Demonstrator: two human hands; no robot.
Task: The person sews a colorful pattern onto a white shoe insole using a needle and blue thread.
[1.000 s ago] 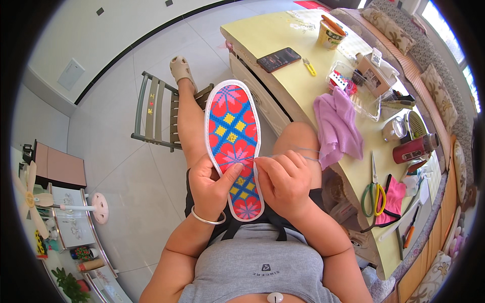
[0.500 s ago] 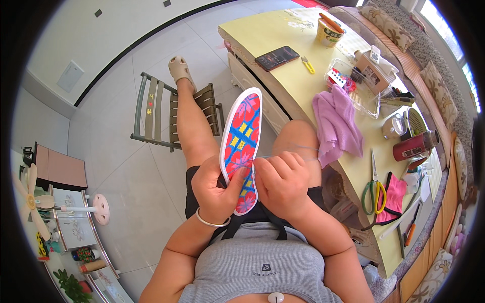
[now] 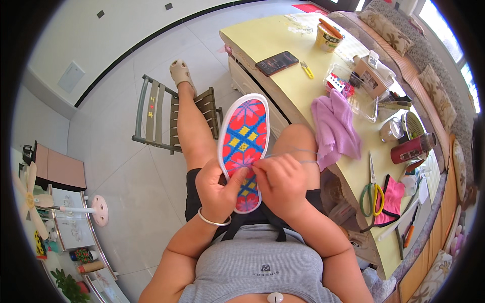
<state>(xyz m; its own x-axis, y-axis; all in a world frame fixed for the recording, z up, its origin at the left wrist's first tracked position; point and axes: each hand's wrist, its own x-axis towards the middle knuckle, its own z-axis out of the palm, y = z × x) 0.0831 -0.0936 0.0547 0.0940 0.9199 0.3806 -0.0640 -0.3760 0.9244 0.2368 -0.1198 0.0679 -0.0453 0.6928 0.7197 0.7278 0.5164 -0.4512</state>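
Note:
An embroidered shoe insole (image 3: 244,132), white-edged with a red, blue and yellow pattern, is held upright over my lap, its patterned face toward me. My left hand (image 3: 216,186) grips its lower left edge, thumb pressed across the pattern. Against the lower right part of the insole, my right hand (image 3: 281,183) is closed in a pinch, fingertips touching the stitched face. Whatever is between those fingertips is too small to make out. A thin grey-blue thread (image 3: 298,152) runs from beside the right hand out to the right, over my knee.
To the right stands a yellow-topped table (image 3: 298,86) bearing a phone (image 3: 277,63), yellow snips (image 3: 307,70), a lilac cloth (image 3: 335,123), scissors (image 3: 373,189), a dark red flask (image 3: 413,147) and a paper tub (image 3: 328,39). My foot rests by a folding chair (image 3: 156,113). A fan (image 3: 33,201) is at left.
The insole has turned so its patterned face shows broader toward me. My right hand's fingertips have shifted slightly down and onto the insole's face. The left hand keeps its grip.

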